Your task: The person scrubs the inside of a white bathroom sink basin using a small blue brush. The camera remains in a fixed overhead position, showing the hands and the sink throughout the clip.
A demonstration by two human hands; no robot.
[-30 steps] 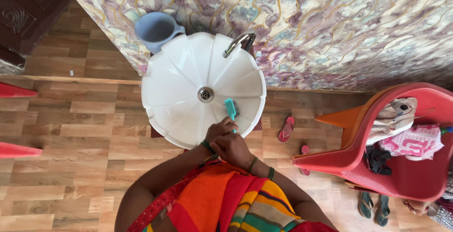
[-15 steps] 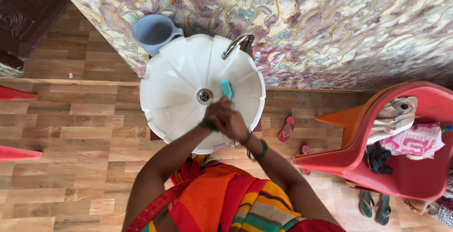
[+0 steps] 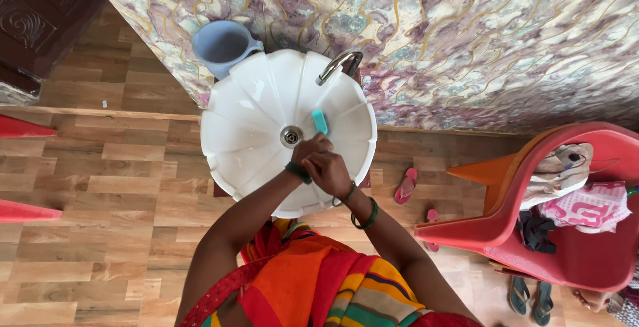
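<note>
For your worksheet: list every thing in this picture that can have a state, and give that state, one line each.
tap: no water seen running
basin: holds no pooled water, drain open
teal bar: lying in the basin, beyond the hands
left hand: pressed against the right hand
right hand: closed over the left, above the basin
blue jug: upright behind the basin
red chair: loaded with clothes

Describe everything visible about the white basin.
The white basin is round with a scalloped, petal-like fluted bowl, glossy like ceramic, set against the marbled wall. A metal drain sits at its centre and a curved metal tap arches over the back rim. A small teal bar lies inside. The left hand and right hand are clasped over the front.
</note>
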